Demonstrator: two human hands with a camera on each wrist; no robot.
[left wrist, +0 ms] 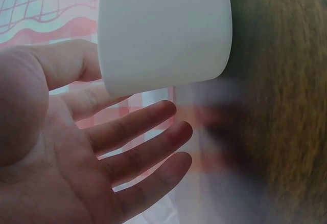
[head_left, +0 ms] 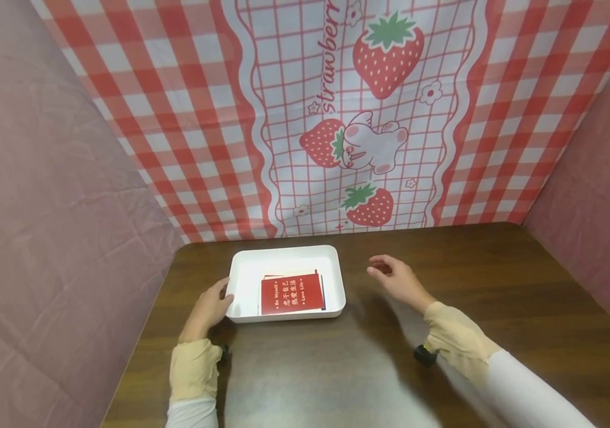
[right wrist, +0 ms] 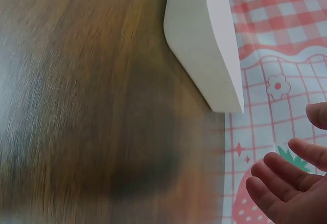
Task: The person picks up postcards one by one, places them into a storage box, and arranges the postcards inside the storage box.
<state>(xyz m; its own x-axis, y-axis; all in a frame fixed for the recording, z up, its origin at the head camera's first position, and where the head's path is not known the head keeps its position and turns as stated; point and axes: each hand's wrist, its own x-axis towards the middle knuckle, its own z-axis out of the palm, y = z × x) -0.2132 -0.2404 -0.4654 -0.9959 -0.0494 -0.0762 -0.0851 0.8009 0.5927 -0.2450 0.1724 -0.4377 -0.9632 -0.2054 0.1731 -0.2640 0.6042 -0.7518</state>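
A white rectangular tray [head_left: 283, 318] lies on the table. Inside it is a small stack of cards or booklets, topped by a red card [head_left: 292, 293] with white lettering; pale and dark blue edges show beneath. My left hand [head_left: 211, 306] is at the tray's left end, thumb and index finger pinching the rim. In the left wrist view, its other fingers [left wrist: 153, 152] stretch out beside the tray's white wall [left wrist: 166, 29]. To the right of the tray, my right hand [head_left: 398, 285] hovers above the table with loosely bent fingers, holding nothing.
The brown wooden table [head_left: 497, 309] ends at a hanging cloth [head_left: 219, 119] with red checks and strawberries. Pink fabric [head_left: 59, 238] hangs at the left and right sides. Each wrist wears a beige wrap, with a small black device [head_left: 425, 355] visible below the right one.
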